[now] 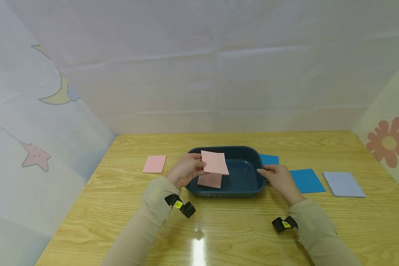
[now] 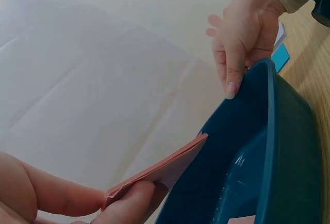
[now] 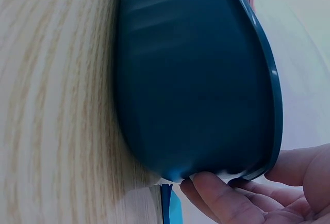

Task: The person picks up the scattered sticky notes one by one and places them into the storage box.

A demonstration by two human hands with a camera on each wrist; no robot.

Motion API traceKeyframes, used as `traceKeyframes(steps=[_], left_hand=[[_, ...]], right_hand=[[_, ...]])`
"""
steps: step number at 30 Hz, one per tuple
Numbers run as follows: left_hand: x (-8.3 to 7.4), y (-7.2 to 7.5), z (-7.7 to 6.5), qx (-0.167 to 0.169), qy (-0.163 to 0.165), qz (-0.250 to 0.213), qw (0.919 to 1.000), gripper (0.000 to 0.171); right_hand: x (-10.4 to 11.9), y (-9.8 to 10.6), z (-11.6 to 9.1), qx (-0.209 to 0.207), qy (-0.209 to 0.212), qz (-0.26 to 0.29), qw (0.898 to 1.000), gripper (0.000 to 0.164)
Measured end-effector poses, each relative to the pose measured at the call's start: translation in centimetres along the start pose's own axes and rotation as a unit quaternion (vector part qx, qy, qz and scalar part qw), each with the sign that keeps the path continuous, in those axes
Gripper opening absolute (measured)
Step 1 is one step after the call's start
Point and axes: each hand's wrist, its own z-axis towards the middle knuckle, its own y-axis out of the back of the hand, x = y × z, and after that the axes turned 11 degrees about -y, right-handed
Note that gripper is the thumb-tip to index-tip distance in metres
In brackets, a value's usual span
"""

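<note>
My left hand (image 1: 186, 169) pinches a thin stack of square pink paper (image 1: 215, 162) over the left part of a dark blue plastic tub (image 1: 242, 176). The left wrist view shows the edges of several sheets in the held stack (image 2: 167, 164), thumb on one side and fingers on the other. Another pink square (image 1: 210, 180) lies inside the tub at its left. At the tub's right end, my right hand (image 1: 280, 180) grips the rim, thumb on top and fingers against the outer wall (image 3: 196, 79).
One pink square (image 1: 154, 164) lies on the wooden table (image 1: 232, 229) left of the tub. To the right are a blue square (image 1: 307, 181), another blue one (image 1: 269, 159) partly hidden behind the tub, and a pale lilac square (image 1: 344, 184). A sheet-covered wall (image 1: 219, 85) stands behind.
</note>
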Motion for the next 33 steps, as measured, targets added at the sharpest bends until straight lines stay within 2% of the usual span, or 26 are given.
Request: traceKeyframes(steps=[13,26,33], left_hand=[[0.4,-1.0,1.3,0.024,0.023,0.025,0.9991,0.032],[1.3,-2.6,2.6,0.003,0.053,0.058,0.9969,0.029],[1.8,-3.0,2.7,0.013,0.08,0.055,0.9952,0.062]], right_hand=[[0.1,-0.1,0.0,0.002,-0.005,0.007,1.0,0.054],[0.1,0.0,0.0,0.003,-0.012,0.006,1.0,0.056],[-0.1,0.0,0.2,0.001,-0.007,0.0,1.0,0.057]])
